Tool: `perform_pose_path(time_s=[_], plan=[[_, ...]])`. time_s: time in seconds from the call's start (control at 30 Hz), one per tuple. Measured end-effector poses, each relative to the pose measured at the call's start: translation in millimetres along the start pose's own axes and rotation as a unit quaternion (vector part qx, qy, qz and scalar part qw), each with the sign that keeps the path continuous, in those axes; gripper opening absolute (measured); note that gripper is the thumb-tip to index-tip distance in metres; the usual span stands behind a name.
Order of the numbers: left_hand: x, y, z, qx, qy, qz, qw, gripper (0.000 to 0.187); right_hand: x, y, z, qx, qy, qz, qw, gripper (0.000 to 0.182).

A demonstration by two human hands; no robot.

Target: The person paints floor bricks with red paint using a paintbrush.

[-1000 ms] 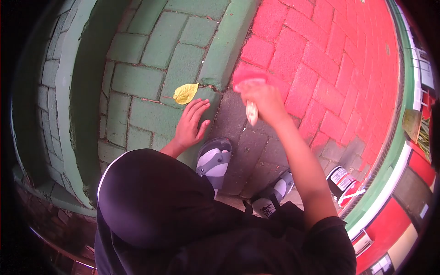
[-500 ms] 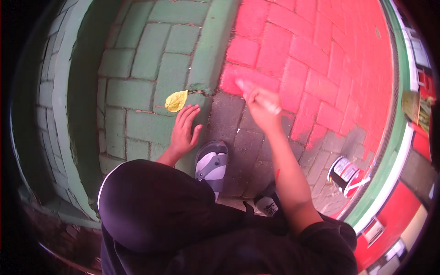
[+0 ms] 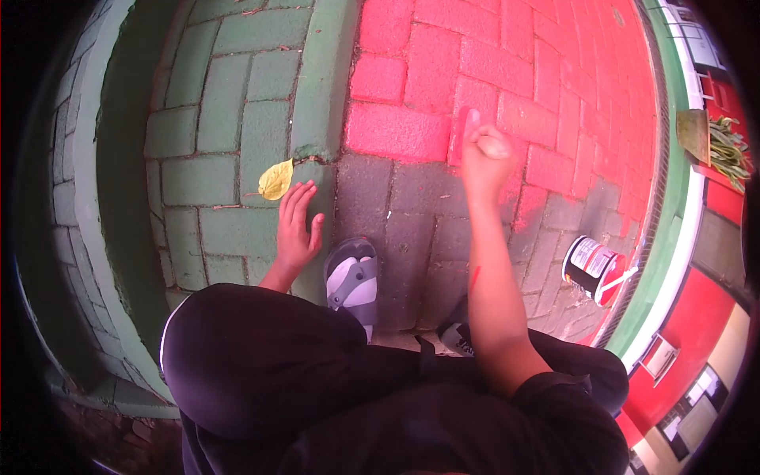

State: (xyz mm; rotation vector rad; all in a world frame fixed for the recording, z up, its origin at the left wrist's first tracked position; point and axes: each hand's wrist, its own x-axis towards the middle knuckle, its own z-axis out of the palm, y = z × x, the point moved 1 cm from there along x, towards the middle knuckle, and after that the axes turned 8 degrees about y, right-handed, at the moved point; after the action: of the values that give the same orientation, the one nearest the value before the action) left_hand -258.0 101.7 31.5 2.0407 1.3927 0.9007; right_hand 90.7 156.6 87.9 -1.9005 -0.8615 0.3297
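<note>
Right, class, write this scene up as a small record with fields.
Left hand: open, fingertips beside a yellow leaf
Right hand: closed around a blurred brush, over red bricks
Container: round black-and-white labelled can, red inside, white stick across its rim
Ground: green bricks left; red and bare grey bricks right

Blurred brush (image 3: pixel 473 119), right shoe (image 3: pixel 457 337) partly hidden

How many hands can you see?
2 hands. The left hand is beside the yellow leaf; the right hand, a bit blurred, is over the red bricks.
</note>
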Motion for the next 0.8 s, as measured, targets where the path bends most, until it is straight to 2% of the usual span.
perform_pose_path(time_s=[0.07,0.13,0.17,0.23,0.27,0.33,0.47,0.53,0.57,0.63,0.67,0.73,0.77,0.8], plan=[[0,1,-2,0.004,0.0,0.002,1.0,0.047,-25,-25,26,-0.087,0.004,-0.001,0.996,0.013],[1,1,-2,0.002,0.002,0.007,1.0,0.046,-49,-28,58,-0.113,-0.072,-0.104,0.986,0.01],[0,0,-2,0.006,0.002,0.008,1.0,0.046,-54,-37,67,-0.109,-0.072,-0.103,0.986,0.01],[-1,-1,-1,0.001,-0.001,0.007,1.0,0.044,-60,-50,81,0.053,-0.168,-0.043,0.983,0.015],[-1,0,-1,0.003,0.001,0.003,1.0,0.044,-59,-52,84,0.054,-0.173,-0.044,0.983,0.015],[-1,0,-1,-0.005,0.008,0.002,1.0,0.045,-57,-41,89,0.204,-0.248,0.196,0.926,0.021],[1,0,-2,-0.004,0.01,-0.006,1.0,0.045,-55,-36,82,0.145,-0.223,0.214,0.94,0.026],[-1,0,-2,-0.009,0.009,0.0,1.0,0.044,-66,-42,79,0.155,-0.103,0.019,0.982,0.021],[-2,0,-3,-0.008,0.006,-0.002,1.0,0.044,-68,-34,82,0.155,-0.103,0.023,0.982,0.021],[-1,0,-2,-0.003,0.007,-0.001,1.0,0.046,-68,-26,91,0.155,-0.11,-0.028,0.981,0.022],[0,0,-2,-0.003,0.007,0.0,1.0,0.046,-65,-25,89,0.156,-0.109,-0.028,0.981,0.022],[-1,-1,-2,-0.007,0.003,0.0,1.0,0.046,-51,-39,78,0.187,-0.095,0.113,0.971,0.023],[-1,-1,-3,-0.006,0.002,-0.002,1.0,0.046,-43,-27,83,0.245,-0.091,0.101,0.96,0.023],[-1,-2,-3,-0.007,0.004,-0.001,1.0,0.046,-44,-15,82,0.244,-0.091,0.103,0.96,0.023]])
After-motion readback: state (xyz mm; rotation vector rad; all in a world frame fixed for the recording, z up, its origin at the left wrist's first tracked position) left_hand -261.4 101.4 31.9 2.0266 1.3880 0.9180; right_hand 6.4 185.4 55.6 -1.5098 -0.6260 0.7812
